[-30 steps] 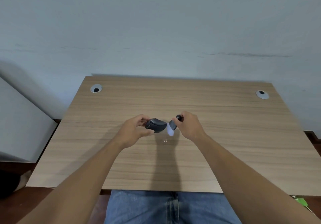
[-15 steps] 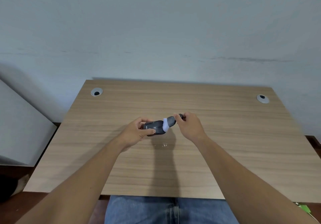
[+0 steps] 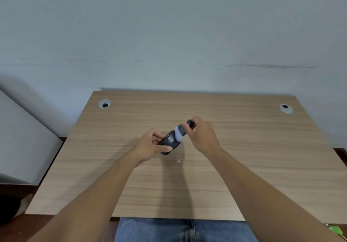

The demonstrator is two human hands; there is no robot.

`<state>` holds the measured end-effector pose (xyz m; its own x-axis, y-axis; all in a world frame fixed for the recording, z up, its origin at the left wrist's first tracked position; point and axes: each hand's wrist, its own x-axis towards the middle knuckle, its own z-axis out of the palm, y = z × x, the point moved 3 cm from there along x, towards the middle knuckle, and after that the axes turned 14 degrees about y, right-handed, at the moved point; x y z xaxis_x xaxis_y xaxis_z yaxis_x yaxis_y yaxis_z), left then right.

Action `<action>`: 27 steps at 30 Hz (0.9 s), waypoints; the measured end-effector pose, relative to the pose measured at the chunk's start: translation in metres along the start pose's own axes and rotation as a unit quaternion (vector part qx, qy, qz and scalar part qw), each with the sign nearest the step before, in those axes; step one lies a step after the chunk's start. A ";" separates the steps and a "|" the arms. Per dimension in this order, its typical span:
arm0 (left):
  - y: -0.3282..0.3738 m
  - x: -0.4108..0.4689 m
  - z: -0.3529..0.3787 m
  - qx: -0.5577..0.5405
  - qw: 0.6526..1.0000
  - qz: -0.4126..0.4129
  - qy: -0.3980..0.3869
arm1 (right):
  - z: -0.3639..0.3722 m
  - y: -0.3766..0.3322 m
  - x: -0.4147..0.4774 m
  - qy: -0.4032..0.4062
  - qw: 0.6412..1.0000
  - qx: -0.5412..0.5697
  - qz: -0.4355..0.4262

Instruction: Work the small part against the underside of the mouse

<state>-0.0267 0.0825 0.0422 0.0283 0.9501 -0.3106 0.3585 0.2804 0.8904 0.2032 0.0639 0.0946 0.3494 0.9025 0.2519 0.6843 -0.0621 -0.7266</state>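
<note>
The dark brush (image 3: 183,131) lay on a slant, its long axis running from the right hand (image 3: 203,135) down and leftward to its pale bristle tip, which met the dark round case (image 3: 170,142); both were held just above the middle of the wooden table (image 3: 244,157); the left hand (image 3: 148,147) gripped the smooth, disc-like case on edge, fingers curled round its rim; the right hand pinched the brush's black handle end; the table's grain was striped, with two grey grommets (image 3: 105,103) at its far corners; a second before, tip and case had been apart, the tip pointing downward
</note>
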 end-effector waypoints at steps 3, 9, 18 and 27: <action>-0.002 0.002 -0.003 0.044 0.999 0.027 0.001 | -0.001 0.003 0.001 0.023 0.999 0.018 0.027; -0.001 0.006 0.001 0.072 0.996 0.049 -0.013 | 0.011 -0.006 -0.011 -0.026 0.999 0.026 -0.019; -0.015 0.005 0.000 0.106 0.993 0.033 -0.051 | 0.007 0.010 -0.010 0.004 0.999 0.025 0.032; -0.011 0.002 -0.004 0.073 0.996 0.032 -0.043 | 0.005 0.024 -0.005 0.005 0.998 -0.004 0.065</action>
<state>-0.0346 0.0816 0.0337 0.1331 0.9484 -0.2877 0.4848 0.1908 0.8535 0.2148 0.0595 0.0723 0.4416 0.8826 0.1616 0.6375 -0.1819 -0.7487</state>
